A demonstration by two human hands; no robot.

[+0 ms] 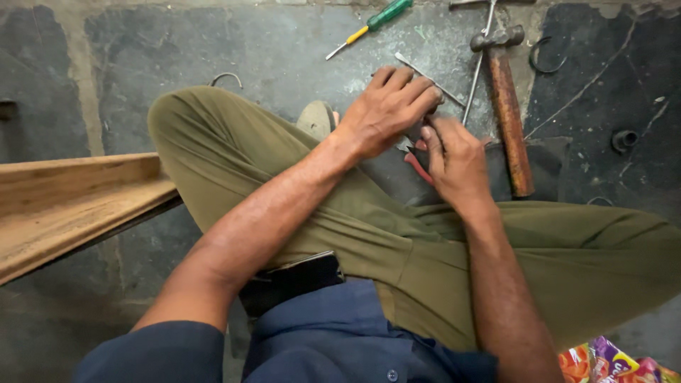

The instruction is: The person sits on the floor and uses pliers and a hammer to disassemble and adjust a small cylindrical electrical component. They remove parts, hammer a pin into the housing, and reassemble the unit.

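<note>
Left hand (386,110): I see it curled over the work, fingers (411,89) bent narrow and pressing down on a thin metal strip (429,79) that pokes out past the fingertips.
Right hand (457,159): closed around a red-handled tool (417,167), thumb up against the left fingers; only a bit of red handle and a metal tip show below the left palm, so I cannot tell what kind of tool it is.
Where the work sits: right between the two sets of fingers, just past my knee, over the dark floor (213,42).
Step in hand: I judge I am gripping or nipping the strip at the spot where both thumbs meet.
Next move calls for: a steady hold from the left fingers and a firm squeeze from the right, as far as I can judge.
Count, beyond the fingertips: one hammer (507,113) with a rusty handle, one green-handled screwdriver (369,27), one long thin rod (477,74) beside the hammer.
Count, rings: two bent wire loops, one (546,57) right of the hammer, one (225,76) well left of the fingers.
Count, other: one wooden plank (71,202) far left, one small round fitting (624,140) far right, bright wrappers (613,362) near my right elbow.
</note>
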